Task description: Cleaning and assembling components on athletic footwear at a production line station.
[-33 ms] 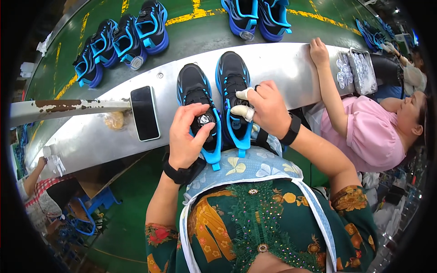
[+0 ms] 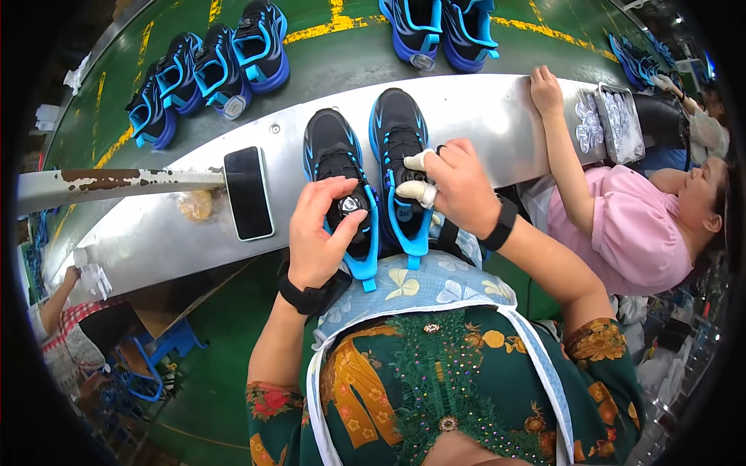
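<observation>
2 black-and-blue shoes stand side by side on the metal ledge (image 2: 482, 116). The left hand (image 2: 322, 233) grips the left shoe (image 2: 336, 155) by its round dial; the right hand (image 2: 458, 186), fingertips taped, grasps the right shoe (image 2: 396, 124).

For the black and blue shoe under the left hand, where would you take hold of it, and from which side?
Probably the heel end of the left shoe, coming from the person's side. Its toe points away across the metal shelf, and the blue heel tab overhangs the near edge. The left hand already covers the round dial there. The right shoe lies close alongside, under the right hand, leaving little room between them.
</observation>
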Tool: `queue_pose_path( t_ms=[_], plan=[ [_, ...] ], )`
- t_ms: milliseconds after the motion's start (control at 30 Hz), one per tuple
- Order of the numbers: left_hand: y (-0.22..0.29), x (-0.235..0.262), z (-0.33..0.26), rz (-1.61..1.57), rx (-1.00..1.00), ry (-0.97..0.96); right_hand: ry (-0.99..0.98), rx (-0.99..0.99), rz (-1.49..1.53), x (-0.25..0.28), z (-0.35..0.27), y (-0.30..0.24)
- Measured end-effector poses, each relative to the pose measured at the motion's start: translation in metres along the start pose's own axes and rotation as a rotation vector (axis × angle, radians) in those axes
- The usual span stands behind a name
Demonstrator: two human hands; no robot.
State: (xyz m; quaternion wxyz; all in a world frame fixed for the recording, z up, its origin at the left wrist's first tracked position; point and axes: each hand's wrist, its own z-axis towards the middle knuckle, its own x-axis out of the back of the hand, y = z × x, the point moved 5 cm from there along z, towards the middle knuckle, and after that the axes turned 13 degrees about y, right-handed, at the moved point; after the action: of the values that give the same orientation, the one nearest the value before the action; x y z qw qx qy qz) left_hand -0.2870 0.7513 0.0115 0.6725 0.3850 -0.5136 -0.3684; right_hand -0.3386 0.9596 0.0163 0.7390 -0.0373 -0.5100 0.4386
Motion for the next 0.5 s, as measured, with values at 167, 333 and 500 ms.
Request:
queue_pose_path(
  t_ms=[167, 333, 500],
  plan=[
    [0.001, 0.001, 0.002, -0.009, -0.088, -0.165, -0.077, -0.032, 0.106, 0.000, 0.003, -0.005],
    [0.008, -0.003, 0.005, 0.024, -0.097, -0.246, -0.030, 0.017, -0.003, 0.005, 0.004, -0.006],
    [-0.016, -0.001, 0.011, -0.095, 0.052, -0.230, -0.129, -0.016, 0.066, 0.008, 0.014, 0.001]
  ],
)
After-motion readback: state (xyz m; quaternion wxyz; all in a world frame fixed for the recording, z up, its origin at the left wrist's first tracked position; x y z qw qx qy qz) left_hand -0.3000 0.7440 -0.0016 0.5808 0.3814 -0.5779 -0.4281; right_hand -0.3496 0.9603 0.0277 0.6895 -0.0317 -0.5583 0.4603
